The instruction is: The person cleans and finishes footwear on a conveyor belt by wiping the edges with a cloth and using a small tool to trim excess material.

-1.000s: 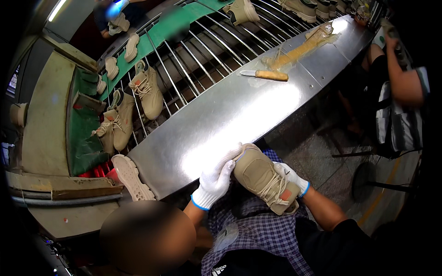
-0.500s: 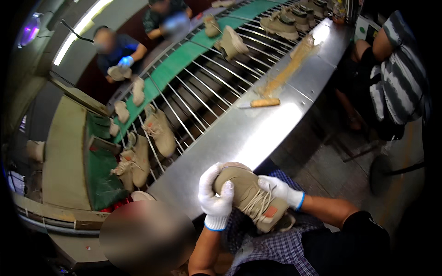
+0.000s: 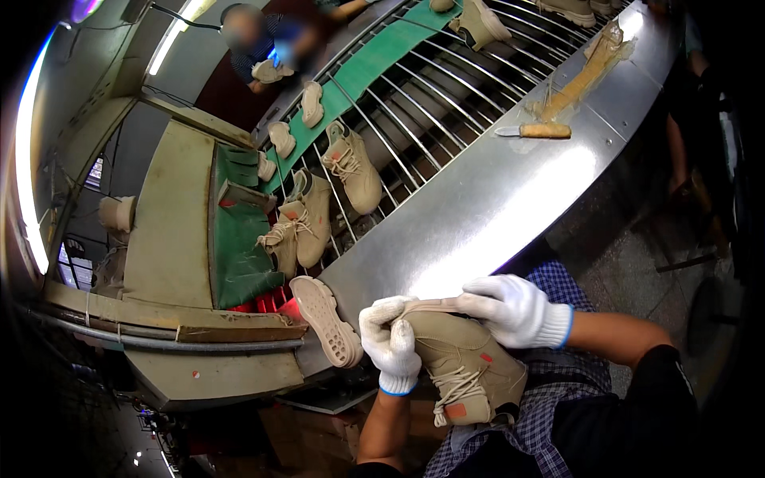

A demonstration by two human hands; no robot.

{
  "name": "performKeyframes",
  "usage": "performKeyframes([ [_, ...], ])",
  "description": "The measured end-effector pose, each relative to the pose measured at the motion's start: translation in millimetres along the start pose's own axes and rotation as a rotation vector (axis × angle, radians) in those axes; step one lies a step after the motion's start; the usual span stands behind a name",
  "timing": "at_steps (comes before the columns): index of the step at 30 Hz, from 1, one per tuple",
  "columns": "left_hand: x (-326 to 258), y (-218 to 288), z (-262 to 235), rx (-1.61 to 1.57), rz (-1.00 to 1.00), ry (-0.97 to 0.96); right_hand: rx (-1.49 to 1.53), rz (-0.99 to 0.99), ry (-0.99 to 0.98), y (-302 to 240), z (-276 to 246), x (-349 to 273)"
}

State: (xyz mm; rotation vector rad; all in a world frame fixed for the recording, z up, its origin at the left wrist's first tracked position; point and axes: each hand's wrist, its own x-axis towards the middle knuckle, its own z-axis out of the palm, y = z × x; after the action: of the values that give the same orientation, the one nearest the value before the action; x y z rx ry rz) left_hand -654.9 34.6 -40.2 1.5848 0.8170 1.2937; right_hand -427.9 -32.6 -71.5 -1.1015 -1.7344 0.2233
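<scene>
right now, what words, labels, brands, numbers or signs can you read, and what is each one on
No text can be read.
Orange patch on the held shoe: too small to tell whether it bears writing.
Red mark on the shoe's side: likewise too small.

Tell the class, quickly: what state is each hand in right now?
Left hand: closed, holding the shoe near its toe.
Right hand: closed, holding the same shoe along its sole edge.
</scene>
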Motion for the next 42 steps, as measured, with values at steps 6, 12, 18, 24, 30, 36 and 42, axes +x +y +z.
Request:
performKeyframes([
  [6, 0.8, 8.9, 0.0, 0.042, 0.024, 0.017, 0.159, -0.247, -0.039, 22.1, 23.3, 71.5],
  [12, 1.5, 4.8, -4.3, 0.162, -0.034, 0.004, 0.325, 0.015, -0.462, 20.7, 17.1, 97.3],
  [18, 26.4, 36.7, -26.4, 0.356, -0.243, -0.274, 0.311, -0.087, -0.457, -9.7, -16.3, 62.6],
  [24, 34.0, 32.0, -36.6, 0.218, -0.380, -0.297, 0.288, 0.088, -0.388, 0.5, -9.7, 4.6],
  [30, 36.8, 34.6, -35.5, 0.244, -0.408, -0.361, 0.438, 0.075, -0.052, 43.8, 39.7, 8.6],
  [36, 48.7, 43.6, -38.8, 0.428, -0.383, -0.503, 0.297, 0.044, -0.285, 4.9, 4.4, 17.3],
  [42, 42.3, 37.5, -42.0, 0.364, -0.307, -0.460, 0.263, -0.053, -0.300, 0.1, -3.3, 23.0],
])
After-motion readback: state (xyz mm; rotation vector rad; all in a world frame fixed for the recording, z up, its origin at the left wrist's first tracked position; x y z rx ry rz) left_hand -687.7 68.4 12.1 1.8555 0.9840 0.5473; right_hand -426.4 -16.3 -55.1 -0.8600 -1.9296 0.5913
